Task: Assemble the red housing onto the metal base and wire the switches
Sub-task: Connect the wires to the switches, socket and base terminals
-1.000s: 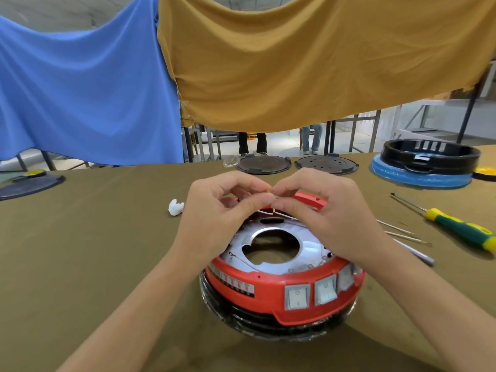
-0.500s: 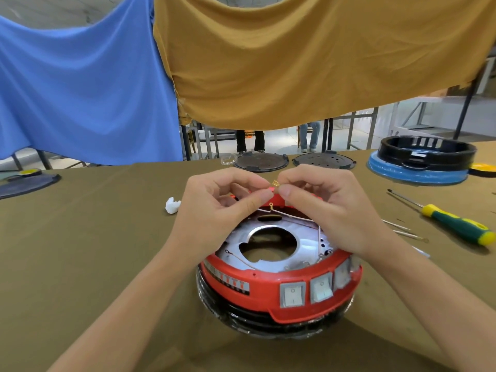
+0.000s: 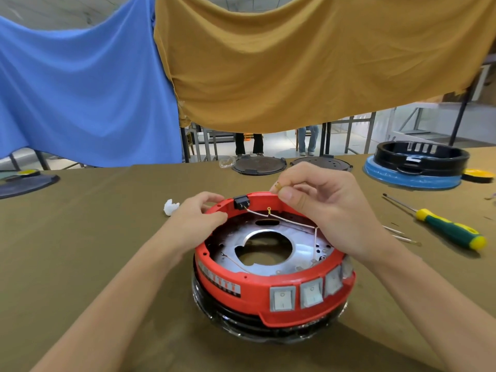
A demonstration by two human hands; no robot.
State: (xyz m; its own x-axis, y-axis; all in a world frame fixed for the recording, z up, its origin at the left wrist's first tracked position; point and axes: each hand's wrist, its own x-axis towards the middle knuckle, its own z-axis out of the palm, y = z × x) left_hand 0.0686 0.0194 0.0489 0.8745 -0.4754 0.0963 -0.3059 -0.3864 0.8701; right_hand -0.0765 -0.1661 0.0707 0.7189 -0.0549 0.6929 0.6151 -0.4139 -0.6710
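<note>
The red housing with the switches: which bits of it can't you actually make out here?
Head view only:
- Red housing: the right rim lies behind the right hand.
- Rightmost switch: blurred, partly behind that wrist.
- Wire end in the right hand's grip: too small to identify.
- Left hand: its fingertips hide the rim they grip.

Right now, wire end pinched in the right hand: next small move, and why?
Probably bring the right hand down so the wire end meets the black socket on the red housing's back rim. The end is held above the rim, apart from any terminal, while the left hand grips the rim beside the socket.
</note>
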